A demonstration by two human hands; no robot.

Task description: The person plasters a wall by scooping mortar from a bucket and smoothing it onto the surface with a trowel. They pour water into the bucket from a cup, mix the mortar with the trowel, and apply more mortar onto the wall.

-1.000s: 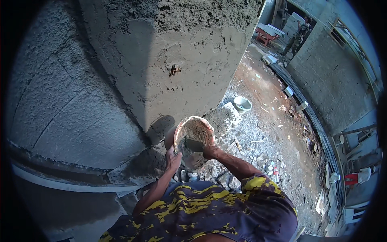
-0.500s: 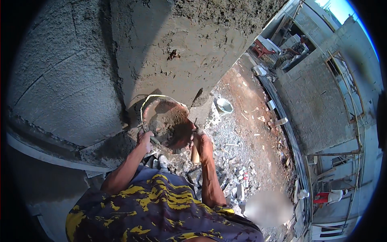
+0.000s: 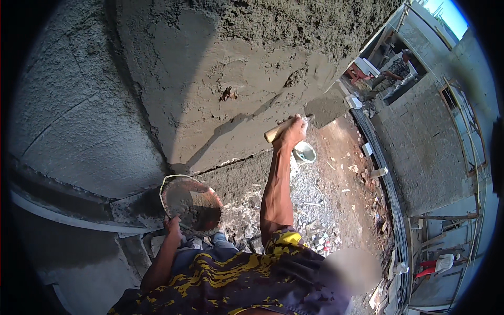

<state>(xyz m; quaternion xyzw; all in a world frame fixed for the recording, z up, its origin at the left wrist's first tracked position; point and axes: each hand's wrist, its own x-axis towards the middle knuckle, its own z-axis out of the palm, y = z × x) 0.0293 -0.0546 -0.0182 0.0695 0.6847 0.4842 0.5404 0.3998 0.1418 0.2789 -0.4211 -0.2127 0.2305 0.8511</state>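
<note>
My right hand [image 3: 294, 131] is closed round the pale wooden handle of a trowel [image 3: 328, 109], arm stretched out ahead. The trowel's wide grey blade lies close to the far right edge of the wet plastered wall [image 3: 236, 94]; whether it touches is hard to tell. Low on the left, my left hand [image 3: 172, 226] is closed at the near rim of a round mortar bucket [image 3: 212, 195], its fingers partly hidden. Grey mortar [image 3: 194, 210] lies inside the bucket, and a pale bail or cord curves along its far left side.
A white pail [image 3: 304, 152] stands beyond my right forearm. Rubble [image 3: 315, 231] covers the ground to the right, beside long grey rods [image 3: 388, 194]. One person [image 3: 396, 71] sits in an opening at the far right; another [image 3: 438, 265] is at the lower right.
My right hand has lifted the trowel from beside the bucket, forward and right to the wall. The bucket and my left hand now appear lower and further left.
</note>
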